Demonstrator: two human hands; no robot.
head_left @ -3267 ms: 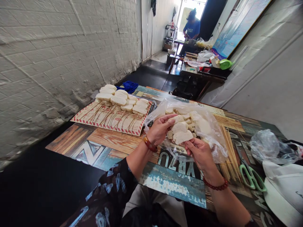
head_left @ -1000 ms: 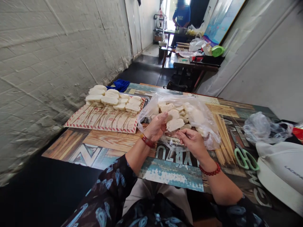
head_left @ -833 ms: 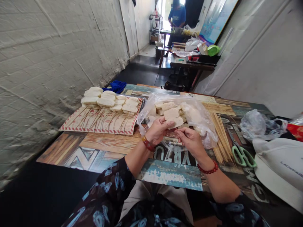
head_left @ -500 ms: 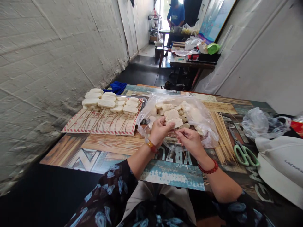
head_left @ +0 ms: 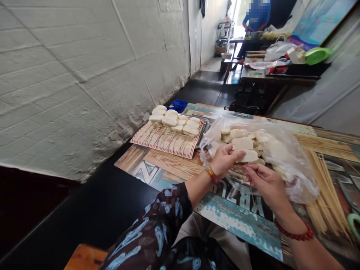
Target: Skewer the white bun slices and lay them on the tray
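My left hand (head_left: 225, 161) pinches a pale, oval bun slice (head_left: 248, 156) between thumb and fingers, above the near side of a clear plastic bag (head_left: 299, 165). More such slices (head_left: 242, 143) lie in the open bag just behind it. My right hand (head_left: 264, 180) is closed on a thin wooden skewer (head_left: 247, 163) at the slice's lower edge; whether its tip is inside the slice I cannot tell. To the left, skewered slices (head_left: 169, 120) are stacked on red-and-white printed paper (head_left: 140, 138), their sticks pointing towards me.
A metal tray rim (head_left: 206, 129) shows beside the paper. Loose skewers (head_left: 323, 195) lie right of the bag, near green scissor handles (head_left: 353, 225). A blue cloth (head_left: 179, 105) is at the back left, by the wall. Farther off, a person (head_left: 257, 17) stands behind another table (head_left: 253, 75).
My view has swung left, so everything appears farther right, and the cap has left the picture. Both hands keep their hold on the slice and the skewer, almost unmoved over the bag.
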